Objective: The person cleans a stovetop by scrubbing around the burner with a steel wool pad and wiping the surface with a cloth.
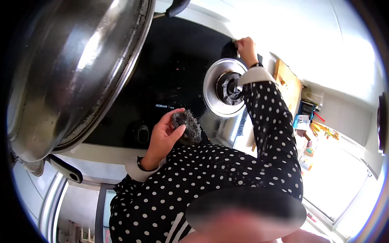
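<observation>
My left hand [163, 135] grips a dark grey steel wool scouring pad [187, 126], thumb on one side and fingers on the other, above the front edge of the black glass hob [174, 69]. My right hand [247, 49] reaches to the back right of the hob, its fingers curled at a dark piece [230, 49] that I cannot make out. Beneath the right forearm sits the gas burner [230, 88] with its round steel drip pan [212, 102]. Small crumbs of residue lie on the glass between the hands.
A large steel wok [77, 73] fills the left side, its long handle [67, 169] pointing toward the front. A control knob [142, 133] is near the hob's front edge. At the right are a wooden board [287, 81] and a counter with packets [302, 121].
</observation>
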### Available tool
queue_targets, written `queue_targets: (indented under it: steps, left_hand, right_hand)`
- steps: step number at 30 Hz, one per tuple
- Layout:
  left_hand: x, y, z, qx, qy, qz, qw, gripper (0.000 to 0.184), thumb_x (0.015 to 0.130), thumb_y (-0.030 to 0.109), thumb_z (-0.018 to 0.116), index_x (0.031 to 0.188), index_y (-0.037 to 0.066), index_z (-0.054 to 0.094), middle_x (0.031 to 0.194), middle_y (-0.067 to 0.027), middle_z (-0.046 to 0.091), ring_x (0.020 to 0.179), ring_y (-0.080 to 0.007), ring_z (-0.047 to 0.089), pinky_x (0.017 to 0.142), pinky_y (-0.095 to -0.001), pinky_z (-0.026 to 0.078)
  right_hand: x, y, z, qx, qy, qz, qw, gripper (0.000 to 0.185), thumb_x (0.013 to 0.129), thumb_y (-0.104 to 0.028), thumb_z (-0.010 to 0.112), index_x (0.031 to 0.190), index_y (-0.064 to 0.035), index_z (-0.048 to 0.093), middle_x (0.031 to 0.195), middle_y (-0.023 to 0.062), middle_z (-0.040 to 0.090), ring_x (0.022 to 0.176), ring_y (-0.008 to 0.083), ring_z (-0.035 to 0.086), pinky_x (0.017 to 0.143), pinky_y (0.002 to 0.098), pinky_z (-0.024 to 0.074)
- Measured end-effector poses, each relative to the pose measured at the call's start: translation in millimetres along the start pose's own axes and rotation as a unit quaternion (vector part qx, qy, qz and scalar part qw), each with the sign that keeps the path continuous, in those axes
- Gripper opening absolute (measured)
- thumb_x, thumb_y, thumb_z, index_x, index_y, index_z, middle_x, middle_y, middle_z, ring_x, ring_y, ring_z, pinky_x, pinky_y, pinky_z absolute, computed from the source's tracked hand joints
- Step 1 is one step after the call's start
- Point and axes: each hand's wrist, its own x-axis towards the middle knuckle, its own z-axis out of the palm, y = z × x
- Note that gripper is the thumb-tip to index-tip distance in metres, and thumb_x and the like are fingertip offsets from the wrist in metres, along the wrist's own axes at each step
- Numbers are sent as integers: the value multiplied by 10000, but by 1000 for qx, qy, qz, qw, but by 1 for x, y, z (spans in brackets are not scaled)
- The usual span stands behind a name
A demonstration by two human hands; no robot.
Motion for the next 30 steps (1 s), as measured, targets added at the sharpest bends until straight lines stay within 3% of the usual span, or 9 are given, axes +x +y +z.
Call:
queue_targets:
  steps: [4, 8, 12, 17, 19, 21, 25, 27, 30]
  left_hand:
    - [3, -1, -3, 2, -5, 6, 1000, 408, 838, 5, 549, 1233, 7, 448, 1047, -50, 574, 928, -85, 546, 816, -222, 451]
    - [0, 1, -2, -10, -10, 10, 1000, 412, 839, 6, 548, 1237, 6, 443, 1062, -54, 569, 934, -87, 546, 817, -221, 451]
    - [0, 5, -1, -5, -11, 9, 1000, 410, 842, 8, 547, 1238, 5, 441, 1061, -55, 570, 933, -90, 547, 822, -221, 450]
    - [-1, 5, -1, -19, -30, -5, 999, 410, 842, 9, 550, 1237, 5, 441, 1057, -55, 571, 932, -88, 546, 828, -221, 447]
    - [-5, 8, -2, -14, -22, -3, 1000, 411, 841, 9, 552, 1237, 4, 441, 1055, -54, 572, 928, -84, 545, 824, -218, 447]
    - [-2, 10, -1, -11, -21, 9, 1000, 413, 840, 9, 553, 1237, 3, 441, 1053, -53, 572, 926, -84, 545, 823, -217, 447]
    - [-3, 9, -5, 1, -28, 2, 1000, 412, 840, 8, 552, 1237, 1, 441, 1054, -53, 571, 928, -89, 546, 828, -222, 447]
    - [-6, 9, -4, 1, -24, -4, 1000, 412, 839, 7, 551, 1236, 1, 442, 1057, -54, 570, 927, -91, 547, 831, -225, 446]
    - [-6, 15, -2, 7, -22, -4, 1000, 412, 837, 4, 552, 1235, 2, 444, 1062, -55, 570, 927, -92, 548, 834, -227, 444]
  right_hand:
    - [-20, 6, 11, 21, 18, -4, 1000, 136, 754, -108, 555, 700, -67, 672, 768, 155, 588, 765, 326, 583, 724, 398, 467]
    - [7, 2, 21, 7, 76, 8, 997, 131, 729, -123, 570, 744, -49, 677, 788, 159, 601, 760, 329, 584, 726, 396, 470]
    - [-27, -2, 15, 41, 1, -23, 999, 89, 710, -86, 606, 751, -46, 673, 782, 157, 605, 746, 319, 591, 706, 404, 473]
    - [11, -13, 30, 2, 92, 6, 996, 156, 761, -119, 546, 744, -81, 697, 793, 185, 604, 729, 338, 597, 693, 398, 477]
    - [-8, -30, 20, 20, 53, 33, 998, 140, 755, -118, 559, 738, -82, 694, 787, 176, 602, 754, 340, 588, 712, 404, 472]
    - [-25, -19, 26, 9, 67, -79, 995, 123, 745, -148, 601, 750, -49, 675, 762, 157, 623, 715, 316, 617, 676, 382, 490]
    - [10, -27, 31, 0, 48, 33, 998, 133, 744, -122, 564, 752, -61, 682, 742, 157, 629, 732, 314, 615, 691, 368, 491]
    - [12, -32, 36, -16, 104, 9, 994, 148, 757, -134, 559, 737, -61, 685, 828, 184, 609, 793, 338, 594, 710, 415, 476]
    - [-5, -43, 24, 37, 28, 48, 998, 145, 754, -134, 558, 744, -55, 680, 819, 172, 609, 784, 337, 592, 708, 409, 478]
